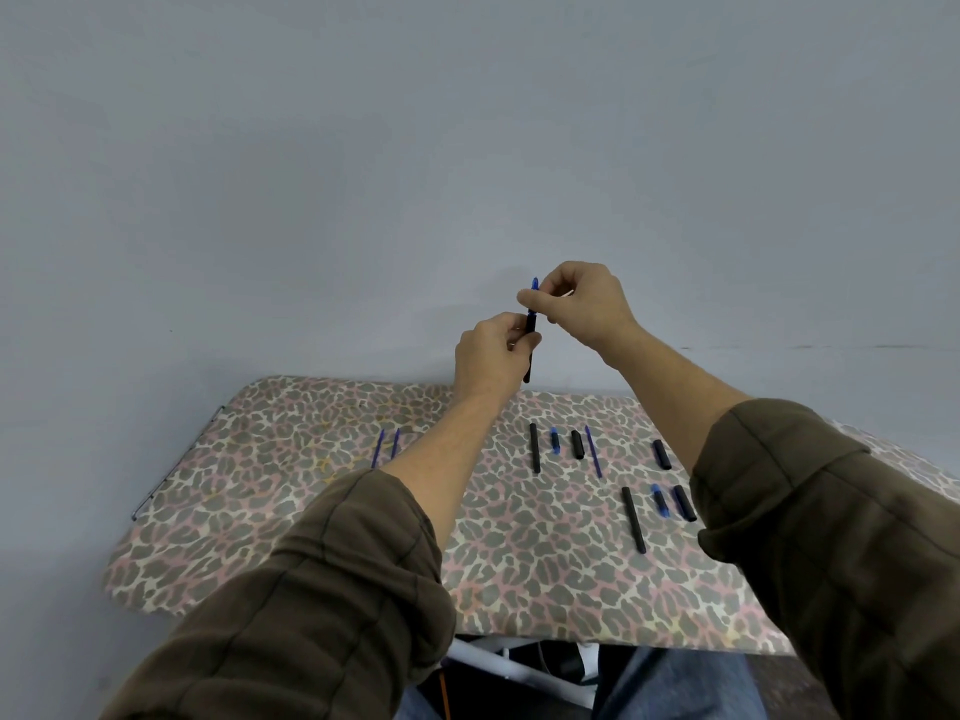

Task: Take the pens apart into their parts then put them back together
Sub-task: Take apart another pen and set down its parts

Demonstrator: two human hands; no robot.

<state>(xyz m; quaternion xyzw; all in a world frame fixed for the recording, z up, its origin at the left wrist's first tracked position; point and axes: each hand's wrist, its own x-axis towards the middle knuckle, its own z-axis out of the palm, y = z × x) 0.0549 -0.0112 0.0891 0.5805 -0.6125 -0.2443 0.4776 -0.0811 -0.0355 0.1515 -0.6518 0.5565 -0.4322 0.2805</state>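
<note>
Above the table I hold a pen upright. My left hand (491, 353) grips its black barrel (529, 363). My right hand (576, 298) pinches the blue tip piece (534, 285) at the top of the barrel. On the leopard-print table (311, 511) lie loose parts: two black barrels (534, 447) (634, 519), two blue tip pieces (555, 440) (660, 500), three short black caps (576, 444) (661, 454) (684, 503), and a blue refill (592, 452). Two more blue refills (377, 448) (395, 442) lie at the left, partly behind my left forearm.
A plain grey wall stands right behind the table. The table's front edge is near my lap, with a white frame (498, 662) and an orange cable (444, 693) below it. My brown sleeves cover part of the tabletop.
</note>
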